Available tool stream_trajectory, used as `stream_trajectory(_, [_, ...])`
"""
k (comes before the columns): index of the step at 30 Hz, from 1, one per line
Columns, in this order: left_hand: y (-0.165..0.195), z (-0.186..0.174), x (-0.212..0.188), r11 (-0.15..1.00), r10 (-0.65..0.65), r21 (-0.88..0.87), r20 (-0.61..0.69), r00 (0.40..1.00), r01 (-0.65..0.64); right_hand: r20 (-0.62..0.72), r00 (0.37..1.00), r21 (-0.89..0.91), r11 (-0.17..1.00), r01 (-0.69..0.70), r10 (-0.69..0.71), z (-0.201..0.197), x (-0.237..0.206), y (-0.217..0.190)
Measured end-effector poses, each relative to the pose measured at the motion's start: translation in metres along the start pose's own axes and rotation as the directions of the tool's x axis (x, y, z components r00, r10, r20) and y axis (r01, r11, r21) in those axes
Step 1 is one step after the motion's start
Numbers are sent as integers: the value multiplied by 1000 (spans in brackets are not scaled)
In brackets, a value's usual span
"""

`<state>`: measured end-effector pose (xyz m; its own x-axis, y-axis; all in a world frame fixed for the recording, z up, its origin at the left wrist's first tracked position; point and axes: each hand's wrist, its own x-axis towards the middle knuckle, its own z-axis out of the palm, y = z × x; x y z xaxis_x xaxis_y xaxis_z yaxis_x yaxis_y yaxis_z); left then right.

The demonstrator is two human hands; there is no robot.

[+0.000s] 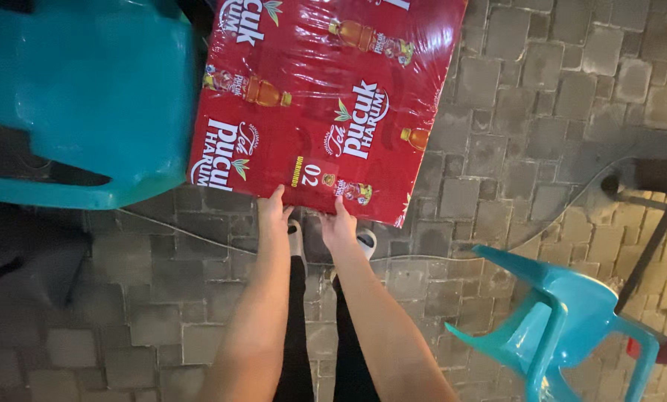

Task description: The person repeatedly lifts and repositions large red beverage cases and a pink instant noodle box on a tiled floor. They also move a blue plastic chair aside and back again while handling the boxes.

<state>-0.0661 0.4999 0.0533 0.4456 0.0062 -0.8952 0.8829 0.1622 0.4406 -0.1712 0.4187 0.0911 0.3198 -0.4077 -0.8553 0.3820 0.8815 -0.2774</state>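
You have a single view, from the camera worn on your head, and it looks almost straight down past your forearms to the paved floor [497, 149] below. Your hands, left hand [274, 212] and right hand [338, 225], sit close, near the middle of the picture, at the near edge of the red shrink-wrapped pack [326, 97] that fills the top centre. One teal chair [87, 97] crowds the upper left corner, and another teal chair [564, 320] enters at the lower right.

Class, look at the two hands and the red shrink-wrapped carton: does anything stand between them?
Nothing visible does. The left hand and right hand already rest on the near edge of the red carton. The teal chair stands at its left side.
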Motion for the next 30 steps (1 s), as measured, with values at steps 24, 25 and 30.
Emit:
stream_trajectory(24, [-89,30,-115,997,61,-38,34,998,-60,-10,1000,-54,998,-15,15,-56,-72,-125])
stream_trajectory(25, [-93,36,-122,999,50,-20,22,999,-49,-1,1000,-51,999,-8,8,-59,-75,-135])
stream_trajectory(30, [-112,63,-164,998,-57,-11,14,998,57,-68,998,-47,999,1,-4,-69,-98,-185])
